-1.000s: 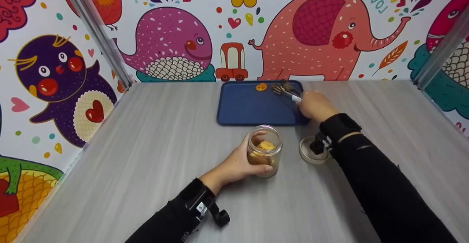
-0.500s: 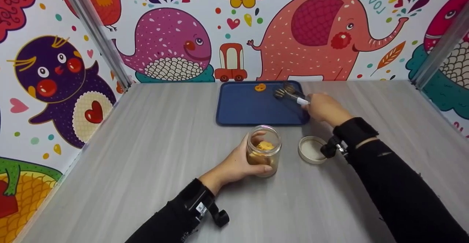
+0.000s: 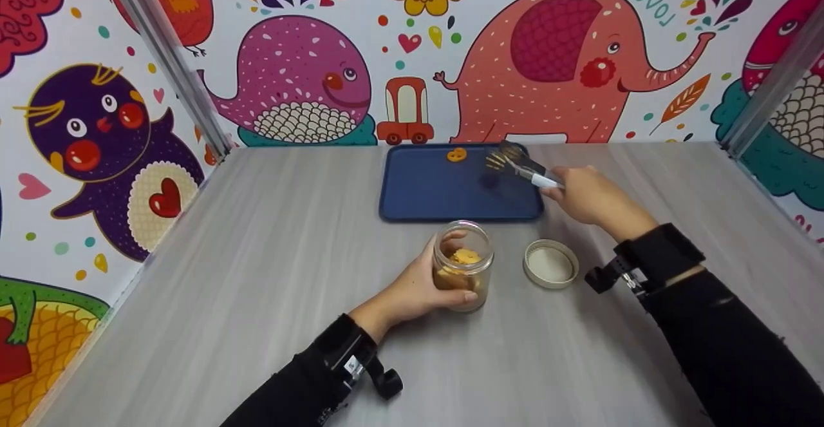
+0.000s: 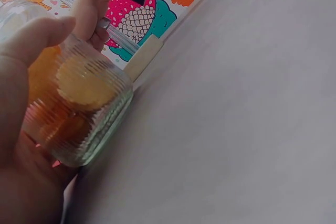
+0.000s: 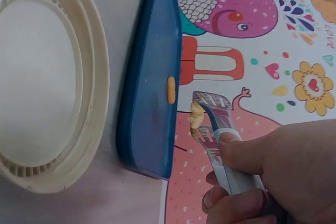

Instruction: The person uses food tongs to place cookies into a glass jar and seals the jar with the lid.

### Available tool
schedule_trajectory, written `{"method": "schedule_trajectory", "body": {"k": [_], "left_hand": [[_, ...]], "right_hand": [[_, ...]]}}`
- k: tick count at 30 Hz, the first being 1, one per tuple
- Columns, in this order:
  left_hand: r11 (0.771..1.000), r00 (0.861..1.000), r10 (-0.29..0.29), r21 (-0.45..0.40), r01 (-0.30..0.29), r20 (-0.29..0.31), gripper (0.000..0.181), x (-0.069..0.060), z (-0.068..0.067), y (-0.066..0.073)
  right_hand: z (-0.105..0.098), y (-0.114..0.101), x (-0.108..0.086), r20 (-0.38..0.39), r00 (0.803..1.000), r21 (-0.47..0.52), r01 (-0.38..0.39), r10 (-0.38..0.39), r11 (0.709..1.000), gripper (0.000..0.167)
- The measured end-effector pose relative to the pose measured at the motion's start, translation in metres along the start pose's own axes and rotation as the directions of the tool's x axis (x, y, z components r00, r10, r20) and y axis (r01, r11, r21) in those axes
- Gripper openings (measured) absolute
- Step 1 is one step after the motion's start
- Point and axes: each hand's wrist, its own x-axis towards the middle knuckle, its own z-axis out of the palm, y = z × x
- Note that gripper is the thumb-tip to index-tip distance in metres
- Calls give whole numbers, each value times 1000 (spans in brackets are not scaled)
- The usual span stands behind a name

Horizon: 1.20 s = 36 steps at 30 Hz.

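Note:
My left hand (image 3: 415, 285) grips a clear ribbed glass jar (image 3: 473, 295), which stands upright and uncapped on the table. Round yellow crackers (image 4: 86, 82) show through its wall in the left wrist view. With thumb and fingers, my right hand (image 3: 589, 195) holds metal tongs (image 3: 531, 172) over the right part of a blue tray (image 3: 438, 189). A small pale yellow snack piece (image 5: 196, 115) sits between the tong heads in the right wrist view. One pretzel (image 3: 456, 154) lies on the tray near its back edge.
An off-white round lid (image 3: 550, 265) lies on the table (image 3: 270, 240) right of the jar, with its inside facing up. A wall with cartoon animals (image 3: 547, 60) rises directly behind the tray, and another patterned panel (image 3: 96, 156) bounds the left side.
My right hand has moved right and back toward me with the tongs, whose heads now hang above the tray. The forearm no longer covers the lid. My left hand and the jar stay put.

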Motion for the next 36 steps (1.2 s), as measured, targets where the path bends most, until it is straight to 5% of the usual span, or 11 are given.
{"method": "schedule_trajectory", "body": {"k": [19, 36], "left_hand": [[1000, 1000, -10, -2, 10, 0, 94, 0, -1, 0], [1000, 1000, 1, -24, -1, 1, 96, 0, 0, 0]], "right_hand": [[-21, -8, -50, -75, 995, 114, 77, -69, 991, 58], [-62, -31, -103, -97, 983, 153, 166, -153, 974, 52]]}}
